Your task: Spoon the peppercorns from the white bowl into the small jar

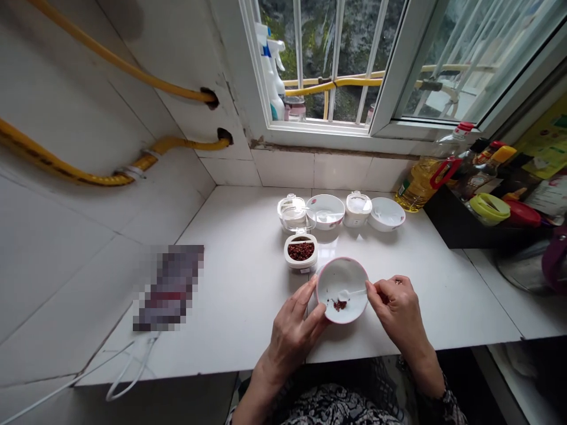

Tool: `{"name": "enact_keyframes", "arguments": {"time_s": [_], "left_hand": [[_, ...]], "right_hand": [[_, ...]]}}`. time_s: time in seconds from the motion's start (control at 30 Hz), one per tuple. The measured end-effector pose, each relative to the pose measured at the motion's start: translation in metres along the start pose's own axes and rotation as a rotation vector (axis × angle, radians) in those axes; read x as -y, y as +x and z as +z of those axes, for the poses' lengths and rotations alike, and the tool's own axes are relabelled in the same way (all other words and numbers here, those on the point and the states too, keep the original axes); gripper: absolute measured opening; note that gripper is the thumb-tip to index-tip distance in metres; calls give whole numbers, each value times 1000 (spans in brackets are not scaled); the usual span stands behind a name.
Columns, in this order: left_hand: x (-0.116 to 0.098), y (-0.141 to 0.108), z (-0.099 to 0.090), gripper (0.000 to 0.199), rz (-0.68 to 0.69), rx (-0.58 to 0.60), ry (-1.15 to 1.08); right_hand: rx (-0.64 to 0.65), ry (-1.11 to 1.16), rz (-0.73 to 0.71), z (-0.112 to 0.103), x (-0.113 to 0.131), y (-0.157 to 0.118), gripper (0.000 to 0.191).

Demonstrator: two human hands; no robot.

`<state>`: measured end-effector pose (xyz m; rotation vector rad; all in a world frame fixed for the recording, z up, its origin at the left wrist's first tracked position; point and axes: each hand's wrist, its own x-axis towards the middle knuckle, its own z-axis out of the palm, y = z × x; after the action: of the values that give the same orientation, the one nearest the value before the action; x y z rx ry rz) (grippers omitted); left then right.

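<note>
My left hand [296, 321] grips the left rim of a white bowl [330, 280] with a pink edge, tilted towards me. In the bowl lies a small heap of reddish-brown peppercorns [339, 304]. My right hand [396, 307] pinches the handle of a small white spoon [344, 294], its tip beside the heap. Just behind the bowl stands an open jar of the same dark red peppercorns [301, 251].
Behind are two more jars [292, 213] [358, 208] and two white bowls [325, 212] [387, 213]. An oil bottle [419, 183] and a black box [452, 221] of condiments stand at the right. A blurred dark object [170, 286] with a white cable lies left.
</note>
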<state>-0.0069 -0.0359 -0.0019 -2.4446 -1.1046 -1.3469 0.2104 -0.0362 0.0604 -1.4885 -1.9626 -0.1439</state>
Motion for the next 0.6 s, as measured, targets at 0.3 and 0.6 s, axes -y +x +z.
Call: {"name": "enact_keyframes", "arguments": {"time_s": [0.3,0.6], "left_hand": [[-1,2,0,9,45,-2,7],[-2,0,0,13,58,-5,9]], "right_hand": [[28,-139,-64,-4,-5,-5,46],[127,284,376,20,3,-21,53]]}}
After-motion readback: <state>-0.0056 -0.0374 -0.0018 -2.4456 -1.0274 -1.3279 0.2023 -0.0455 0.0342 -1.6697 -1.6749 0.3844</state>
